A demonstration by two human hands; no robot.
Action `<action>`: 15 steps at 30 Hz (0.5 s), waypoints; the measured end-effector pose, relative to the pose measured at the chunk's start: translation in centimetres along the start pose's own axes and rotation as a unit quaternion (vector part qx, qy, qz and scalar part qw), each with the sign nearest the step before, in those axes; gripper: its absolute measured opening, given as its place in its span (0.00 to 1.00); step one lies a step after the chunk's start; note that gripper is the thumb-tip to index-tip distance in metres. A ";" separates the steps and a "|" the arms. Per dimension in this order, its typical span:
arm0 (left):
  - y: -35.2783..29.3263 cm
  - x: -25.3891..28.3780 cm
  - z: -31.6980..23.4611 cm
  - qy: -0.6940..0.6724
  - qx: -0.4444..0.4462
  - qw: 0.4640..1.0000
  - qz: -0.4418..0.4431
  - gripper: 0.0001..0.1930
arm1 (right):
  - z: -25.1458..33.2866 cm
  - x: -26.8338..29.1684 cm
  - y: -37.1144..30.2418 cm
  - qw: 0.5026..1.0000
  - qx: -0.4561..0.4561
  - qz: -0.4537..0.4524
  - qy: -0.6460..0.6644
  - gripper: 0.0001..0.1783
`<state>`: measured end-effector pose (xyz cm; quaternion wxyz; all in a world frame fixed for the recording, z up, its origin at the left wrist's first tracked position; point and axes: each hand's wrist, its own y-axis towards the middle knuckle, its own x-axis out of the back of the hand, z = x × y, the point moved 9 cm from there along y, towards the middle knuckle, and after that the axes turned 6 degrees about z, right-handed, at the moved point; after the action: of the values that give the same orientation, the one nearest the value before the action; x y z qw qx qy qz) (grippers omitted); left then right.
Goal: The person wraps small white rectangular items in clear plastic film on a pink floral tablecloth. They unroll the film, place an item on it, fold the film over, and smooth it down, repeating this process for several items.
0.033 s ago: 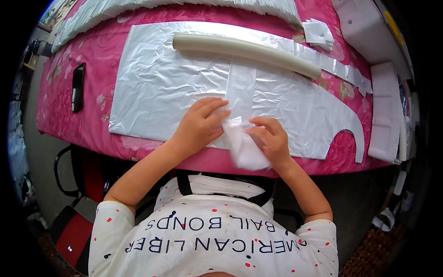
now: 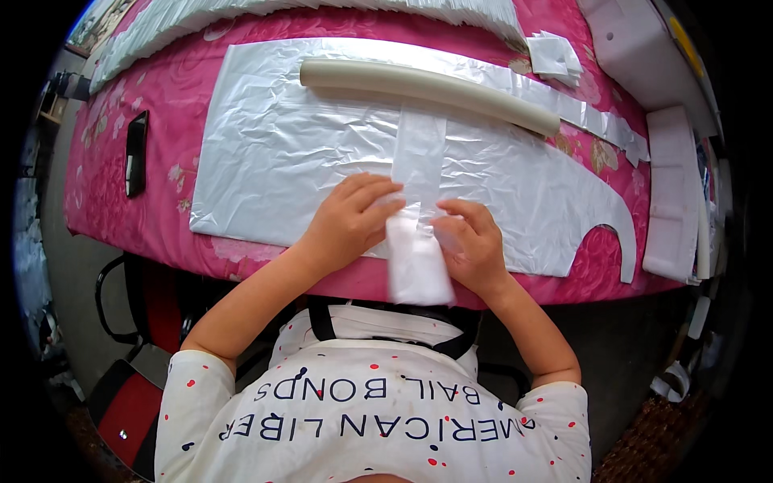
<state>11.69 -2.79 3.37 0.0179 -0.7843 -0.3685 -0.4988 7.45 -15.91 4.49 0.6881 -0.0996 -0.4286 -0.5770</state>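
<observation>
A folded piece of thin white plastic film (image 2: pixel 419 262) hangs over the near table edge between my hands, its lower part blurred. It meets a narrow band of film (image 2: pixel 420 153) running up the middle of a large, wrinkled silvery-white plastic sheet (image 2: pixel 282 153). My left hand (image 2: pixel 353 216) has its fingers curled and its fingertips on the folded film's upper left edge. At the upper right edge is my right hand (image 2: pixel 473 245), fingers bent and thumb blurred against the film. Across the sheet's far part lies a long beige tube (image 2: pixel 427 90), resting over the band.
A pink floral cloth (image 2: pixel 97 185) covers the table. A black phone (image 2: pixel 137 154) lies at left. Long stacked white film (image 2: pixel 322 8) lines the far edge; a small folded pile (image 2: pixel 555 58) sits far right. White foam blocks (image 2: pixel 672 193) stand at the right edge. Red-black chairs (image 2: pixel 125 410) are below left.
The folded film's lower end has swung left and now hangs straighter toward me. My hands have barely shifted. The tube and sheet stay put.
</observation>
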 end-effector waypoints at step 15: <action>-0.6 -0.8 -1.5 -0.004 -0.088 0.995 0.045 0.21 | 0.8 -1.6 1.3 0.988 0.094 0.086 -0.083 0.17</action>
<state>10.02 -3.40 3.23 -0.0298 -0.8006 -0.2875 -0.5250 8.26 -13.91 4.34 0.7037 -0.1185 -0.5260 -0.4627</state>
